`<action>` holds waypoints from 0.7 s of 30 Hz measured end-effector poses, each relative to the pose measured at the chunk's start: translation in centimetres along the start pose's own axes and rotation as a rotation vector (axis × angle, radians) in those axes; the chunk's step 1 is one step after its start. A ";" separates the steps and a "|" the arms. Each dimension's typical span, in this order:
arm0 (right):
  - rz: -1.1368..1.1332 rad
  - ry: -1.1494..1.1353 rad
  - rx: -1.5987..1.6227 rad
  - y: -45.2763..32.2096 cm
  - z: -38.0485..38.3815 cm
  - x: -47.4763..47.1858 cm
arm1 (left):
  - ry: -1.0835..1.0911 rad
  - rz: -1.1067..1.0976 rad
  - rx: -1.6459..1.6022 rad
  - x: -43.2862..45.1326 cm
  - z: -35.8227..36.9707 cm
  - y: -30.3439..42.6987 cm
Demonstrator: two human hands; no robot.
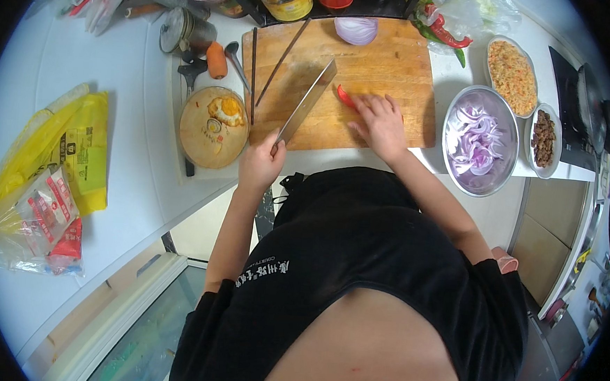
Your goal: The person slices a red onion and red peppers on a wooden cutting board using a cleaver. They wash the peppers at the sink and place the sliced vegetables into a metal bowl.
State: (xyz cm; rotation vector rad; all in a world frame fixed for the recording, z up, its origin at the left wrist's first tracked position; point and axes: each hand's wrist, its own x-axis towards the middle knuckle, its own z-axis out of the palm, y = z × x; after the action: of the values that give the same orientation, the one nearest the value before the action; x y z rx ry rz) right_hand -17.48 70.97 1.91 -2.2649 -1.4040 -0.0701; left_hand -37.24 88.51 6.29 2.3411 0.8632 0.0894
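My left hand (261,161) grips the handle of a kitchen knife (307,102); its broad blade points up and right above a wooden cutting board (397,54). On the board, my right hand (381,123) rests its fingers over a red chili pepper (345,96). The pepper's tip shows left of the fingers and a bit of red shows at the hand's right side; the middle is hidden. A cut piece of red onion (356,30) lies at the board's far edge. Two dark chopsticks (254,77) lie at its left.
Right of the board stand a metal bowl (447,141) of sliced onion, a dish of orange crumbly food (512,77) and a dish of brown pieces (543,139). At left are a round board (195,142) with a fried egg, a carrot (217,60) and a spoon (235,60).
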 end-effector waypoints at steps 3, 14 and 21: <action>-0.014 -0.153 0.032 0.5 1.3 -0.5 | 0.014 0.056 0.016 0.3 -0.6 0.6; -0.256 -0.221 -0.014 4.0 1.5 3.4 | 0.016 -0.003 -0.117 1.2 -1.1 1.5; -0.338 -0.089 0.120 4.7 0.2 3.7 | 0.008 -0.017 -0.113 1.1 -1.4 1.7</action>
State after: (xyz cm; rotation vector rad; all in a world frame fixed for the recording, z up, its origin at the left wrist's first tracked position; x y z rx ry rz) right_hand -11.75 72.42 1.04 -1.9366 -1.7760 0.0066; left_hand -35.78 88.98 8.19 2.2292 0.8600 0.1373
